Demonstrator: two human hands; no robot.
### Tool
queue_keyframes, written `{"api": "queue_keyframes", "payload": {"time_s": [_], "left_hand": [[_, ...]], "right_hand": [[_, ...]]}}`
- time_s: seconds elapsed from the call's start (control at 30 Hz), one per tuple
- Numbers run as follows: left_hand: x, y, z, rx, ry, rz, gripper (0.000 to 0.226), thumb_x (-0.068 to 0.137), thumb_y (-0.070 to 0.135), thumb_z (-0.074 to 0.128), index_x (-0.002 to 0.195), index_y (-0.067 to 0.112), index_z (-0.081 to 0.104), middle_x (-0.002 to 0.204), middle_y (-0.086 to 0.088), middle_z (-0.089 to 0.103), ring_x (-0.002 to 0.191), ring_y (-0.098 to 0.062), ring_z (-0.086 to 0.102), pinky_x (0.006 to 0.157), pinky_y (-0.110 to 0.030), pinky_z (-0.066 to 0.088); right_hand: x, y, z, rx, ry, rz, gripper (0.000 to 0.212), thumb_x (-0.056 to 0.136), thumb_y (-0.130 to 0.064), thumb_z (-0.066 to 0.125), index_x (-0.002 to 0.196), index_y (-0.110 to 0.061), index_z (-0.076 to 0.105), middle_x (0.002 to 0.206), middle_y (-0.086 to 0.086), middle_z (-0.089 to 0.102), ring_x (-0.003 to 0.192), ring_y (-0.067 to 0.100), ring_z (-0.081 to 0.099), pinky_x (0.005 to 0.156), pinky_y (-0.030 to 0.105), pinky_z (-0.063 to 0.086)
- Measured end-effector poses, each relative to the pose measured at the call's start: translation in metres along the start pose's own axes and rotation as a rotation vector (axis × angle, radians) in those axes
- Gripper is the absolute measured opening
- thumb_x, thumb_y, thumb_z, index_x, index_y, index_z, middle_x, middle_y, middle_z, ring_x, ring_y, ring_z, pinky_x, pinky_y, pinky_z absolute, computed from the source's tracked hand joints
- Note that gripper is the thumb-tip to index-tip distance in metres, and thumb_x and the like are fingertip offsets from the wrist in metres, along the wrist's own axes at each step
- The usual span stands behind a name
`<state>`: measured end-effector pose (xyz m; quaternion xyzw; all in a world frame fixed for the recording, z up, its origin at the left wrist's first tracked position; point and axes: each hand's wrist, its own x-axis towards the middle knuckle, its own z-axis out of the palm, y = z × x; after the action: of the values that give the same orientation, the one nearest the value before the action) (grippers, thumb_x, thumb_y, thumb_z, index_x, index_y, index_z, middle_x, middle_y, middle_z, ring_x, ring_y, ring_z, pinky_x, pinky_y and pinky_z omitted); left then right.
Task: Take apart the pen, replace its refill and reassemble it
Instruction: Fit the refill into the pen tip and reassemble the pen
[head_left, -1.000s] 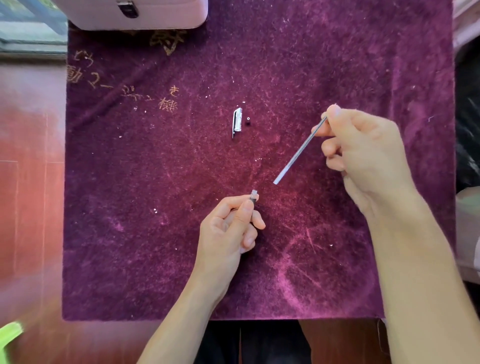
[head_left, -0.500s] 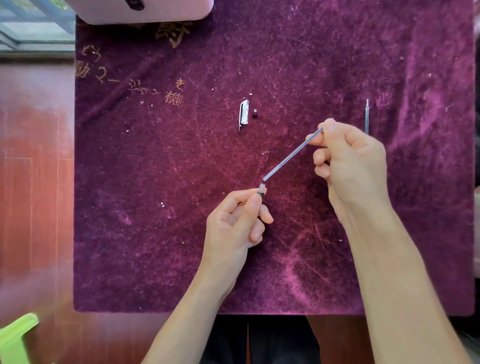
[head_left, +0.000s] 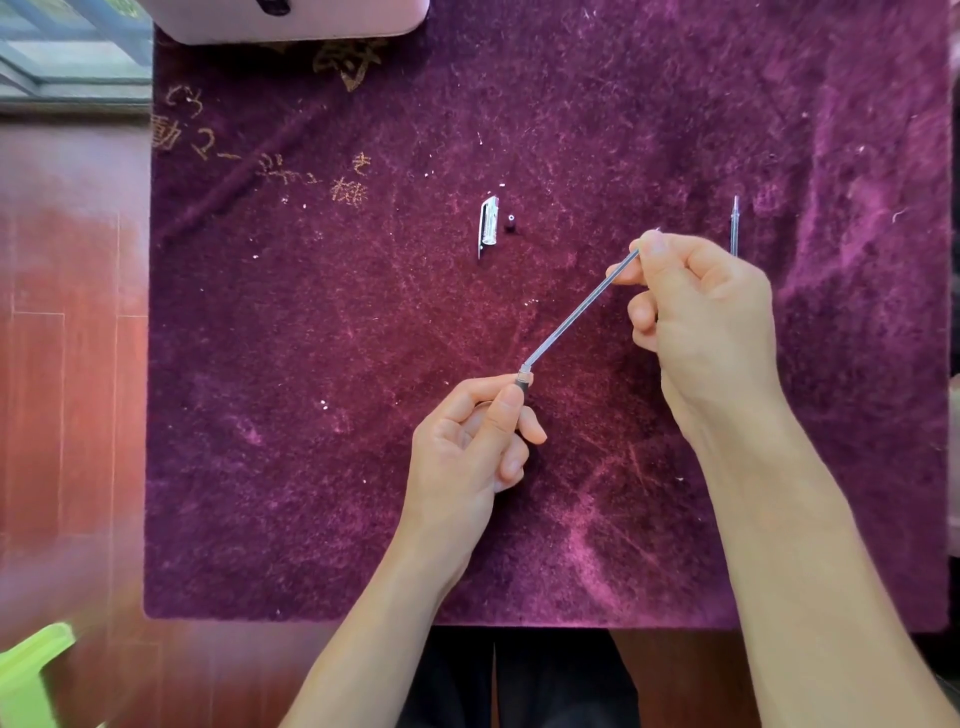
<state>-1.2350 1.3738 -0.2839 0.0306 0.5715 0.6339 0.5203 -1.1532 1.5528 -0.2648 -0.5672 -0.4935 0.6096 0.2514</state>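
Note:
My right hand (head_left: 696, 322) pinches the upper end of a thin clear refill (head_left: 576, 312) that slants down to the left. Its lower end meets the open mouth of a dark pen barrel (head_left: 522, 385), which my left hand (head_left: 467, 447) grips, most of the barrel hidden in the fist. A second refill (head_left: 734, 223) lies on the purple mat (head_left: 311, 415) just behind my right hand, partly covered by it. The clear pen cap with its clip (head_left: 488, 226) and a tiny dark end piece (head_left: 510, 223) lie on the mat farther back.
A white box (head_left: 291, 21) stands at the mat's far edge. Gold characters (head_left: 348, 189) are stitched into the mat at the upper left. Reddish wood table (head_left: 67, 415) shows left of the mat, with a green object (head_left: 31, 675) at the lower left corner.
My right hand has brought the refill down and left until its lower tip reached the barrel in my left hand. The view shifted, bringing the second refill into sight.

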Motion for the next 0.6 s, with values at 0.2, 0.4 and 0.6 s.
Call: {"api": "queue_keyframes", "payload": {"time_s": [0.2,0.4,0.6], "left_hand": [[-0.0004,-0.0001,-0.0003,0.008,0.002,-0.003,0.020,0.095,0.029,0.065,0.106,0.015,0.073,0.077,-0.009,0.066,0.049,-0.007,0.045,0.046,-0.018,0.036],[0.0001,-0.0009,-0.0012,0.016,-0.007,-0.008,0.017,0.098,0.025,0.064,0.108,0.014,0.072,0.077,-0.008,0.066,0.050,-0.007,0.045,0.046,-0.018,0.037],[0.0001,-0.0005,-0.0010,0.016,-0.013,-0.005,0.021,0.095,0.029,0.065,0.108,0.014,0.072,0.078,-0.009,0.066,0.050,-0.007,0.045,0.047,-0.018,0.037]], "right_hand": [[0.0011,0.0000,0.0002,0.002,-0.011,-0.014,0.025,0.105,-0.028,0.064,0.083,-0.023,0.074,0.084,-0.002,0.080,0.050,0.004,0.051,0.046,0.017,0.040],[0.0000,0.0004,-0.0018,0.007,-0.007,-0.003,0.028,0.105,-0.030,0.064,0.081,-0.025,0.075,0.084,0.001,0.079,0.051,0.004,0.051,0.046,0.016,0.041],[-0.0014,-0.0002,-0.0023,-0.009,-0.015,0.008,0.025,0.107,-0.027,0.062,0.086,-0.022,0.074,0.085,-0.003,0.079,0.050,0.004,0.051,0.046,0.017,0.040]]}}
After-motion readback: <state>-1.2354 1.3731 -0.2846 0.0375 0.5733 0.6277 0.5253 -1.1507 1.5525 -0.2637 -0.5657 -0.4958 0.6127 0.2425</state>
